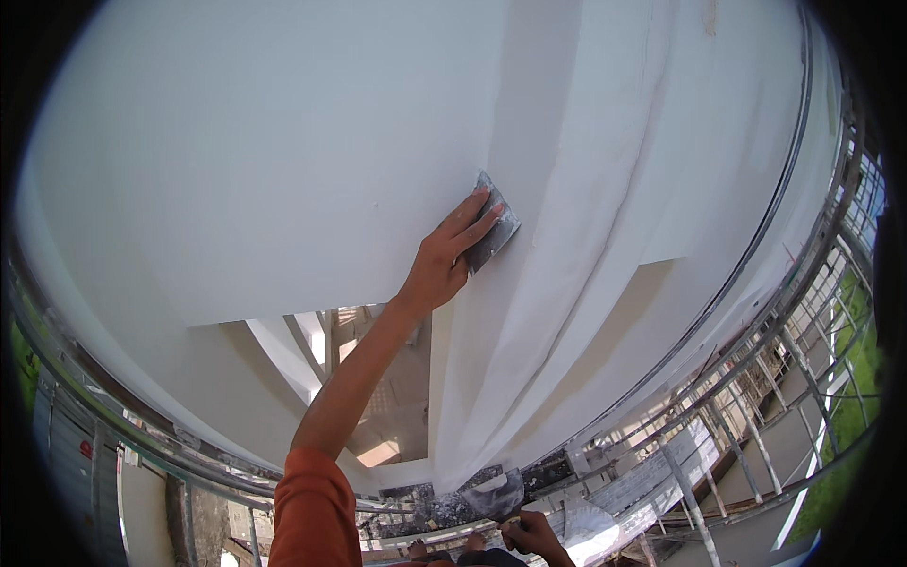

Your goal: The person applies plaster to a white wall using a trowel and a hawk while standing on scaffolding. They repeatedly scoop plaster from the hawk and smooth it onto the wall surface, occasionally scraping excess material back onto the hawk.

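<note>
My left hand point(442, 257) reaches up with its arm in an orange sleeve point(316, 510) and grips a flat dark scraper blade point(495, 236). Two fingers lie along the blade's face, which is smeared with white. Its edge meets the white wall point(283, 170) beside a greyer vertical strip point(537, 85). Low in the view, my right hand point(537, 537) is closed round the handle of a broad putty knife point(495, 493), held at waist height. White paste coats part of that wide blade.
Below the wall is an opening point(402, 397) onto a lower floor. Metal scaffold rails point(756, 378) curve round the right, with more bars at lower left. Stained dark planks point(548, 472) lie near my bare feet point(472, 542). A dark cable-like line point(770, 217) runs down the right.
</note>
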The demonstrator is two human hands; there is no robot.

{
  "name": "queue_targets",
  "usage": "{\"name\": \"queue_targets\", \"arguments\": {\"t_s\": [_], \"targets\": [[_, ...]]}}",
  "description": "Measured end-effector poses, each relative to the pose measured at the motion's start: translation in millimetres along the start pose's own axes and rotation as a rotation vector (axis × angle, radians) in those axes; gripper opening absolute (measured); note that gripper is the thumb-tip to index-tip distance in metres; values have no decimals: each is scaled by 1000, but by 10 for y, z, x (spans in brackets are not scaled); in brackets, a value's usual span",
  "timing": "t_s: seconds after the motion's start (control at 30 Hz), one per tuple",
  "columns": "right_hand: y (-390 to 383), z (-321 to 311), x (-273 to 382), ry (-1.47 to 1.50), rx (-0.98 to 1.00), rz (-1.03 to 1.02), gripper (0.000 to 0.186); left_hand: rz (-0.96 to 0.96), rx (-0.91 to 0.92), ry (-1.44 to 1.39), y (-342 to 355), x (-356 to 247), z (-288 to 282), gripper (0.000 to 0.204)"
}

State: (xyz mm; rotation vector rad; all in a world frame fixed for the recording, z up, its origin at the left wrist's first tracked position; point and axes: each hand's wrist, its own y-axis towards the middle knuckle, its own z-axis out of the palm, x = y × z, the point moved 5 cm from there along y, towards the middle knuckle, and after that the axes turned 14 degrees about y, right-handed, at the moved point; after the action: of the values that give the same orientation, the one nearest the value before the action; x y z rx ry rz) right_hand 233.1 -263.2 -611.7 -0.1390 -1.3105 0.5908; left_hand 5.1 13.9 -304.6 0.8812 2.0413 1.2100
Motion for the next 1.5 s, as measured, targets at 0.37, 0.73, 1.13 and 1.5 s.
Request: {"name": "queue_targets", "arguments": {"t_s": [0.37, 0.73, 1.13, 1.5], "targets": [[142, -380, -579, -130, -81, 84, 23, -46, 128, -58, -1912, 391, 817, 74], [17, -570, -998, -118, -216, 171, 23, -182, 239, -154, -3829, 587, 1632, 77], [48, 210, -782, -10, -116, 82, 21, -1346, 536, -265, -5487, -268, 1165, 25], [525, 1007, -821, 382, 261, -4, 32, -1342, -281, 136, -4813, -1013, -799, 40]]}}
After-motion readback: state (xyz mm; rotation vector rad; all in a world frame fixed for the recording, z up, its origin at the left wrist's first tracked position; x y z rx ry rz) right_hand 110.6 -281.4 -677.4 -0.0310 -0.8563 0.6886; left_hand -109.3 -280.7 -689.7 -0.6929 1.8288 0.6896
